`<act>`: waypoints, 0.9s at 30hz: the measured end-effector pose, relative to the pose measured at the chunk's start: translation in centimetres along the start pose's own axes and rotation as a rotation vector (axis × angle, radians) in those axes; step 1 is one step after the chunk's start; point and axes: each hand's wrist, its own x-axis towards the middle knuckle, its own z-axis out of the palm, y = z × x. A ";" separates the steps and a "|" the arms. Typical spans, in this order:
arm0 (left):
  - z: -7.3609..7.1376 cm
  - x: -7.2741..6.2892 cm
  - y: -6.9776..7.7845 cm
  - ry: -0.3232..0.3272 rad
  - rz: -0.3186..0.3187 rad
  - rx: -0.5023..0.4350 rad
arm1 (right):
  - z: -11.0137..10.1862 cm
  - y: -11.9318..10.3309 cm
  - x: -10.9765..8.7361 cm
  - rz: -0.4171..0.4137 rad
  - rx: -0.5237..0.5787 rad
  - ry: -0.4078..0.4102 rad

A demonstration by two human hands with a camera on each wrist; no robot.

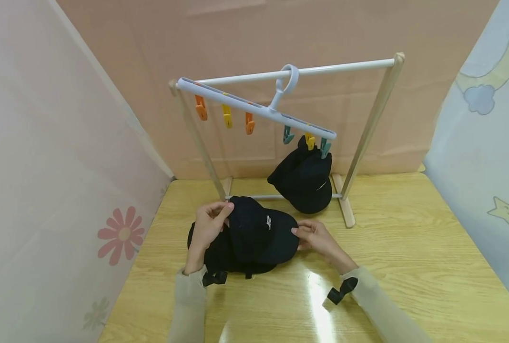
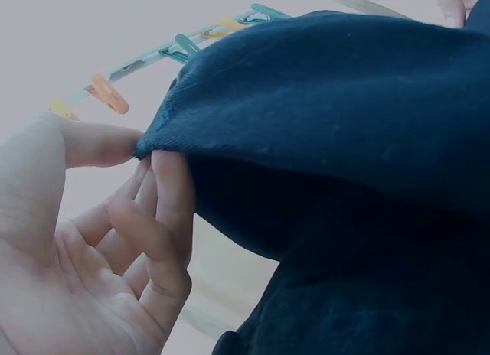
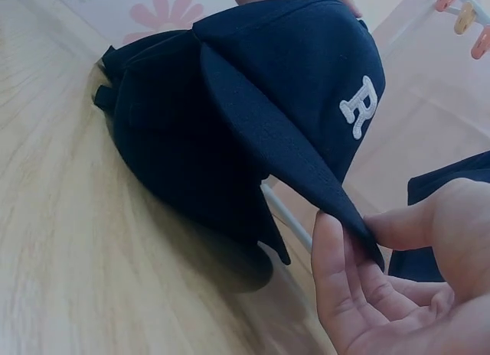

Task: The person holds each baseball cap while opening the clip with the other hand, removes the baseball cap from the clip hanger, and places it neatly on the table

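A black baseball cap [image 1: 256,238] with a white letter R on its front is held up between both hands. My left hand [image 1: 207,226] pinches the edge of its crown between thumb and fingers, plain in the left wrist view. On the other side, my right hand [image 1: 320,240] pinches the brim [image 3: 287,141] near its tip. Underneath lies more black headwear [image 3: 176,133] on the table, partly hidden by the held cap. Another black cap [image 1: 308,183] hangs from a yellow clip [image 1: 310,141] and a green clip [image 1: 325,148].
A pale clip hanger [image 1: 233,101] slants down to the right from the white bar [image 1: 349,68] of a wooden-legged rack [image 1: 372,124]. On its left side dangle orange and yellow clips [image 1: 226,116]; another green clip [image 1: 287,135] is nearer the middle. The wooden table [image 1: 413,252] extends rightward.
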 end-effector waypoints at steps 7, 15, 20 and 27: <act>-0.4 0.0 -0.3 -0.026 -0.030 0.079 | 0.2 0.4 0.2 0.016 0.003 -0.013; -1.0 0.0 -0.5 -0.109 -0.053 0.130 | 0.2 0.8 0.4 0.018 -0.021 0.005; -1.4 0.0 -0.6 -0.168 -0.073 0.174 | 0.2 1.0 0.5 0.024 -0.060 0.027; -1.8 -0.1 -0.5 -0.222 -0.101 0.236 | 0.2 1.1 0.4 0.029 -0.107 0.055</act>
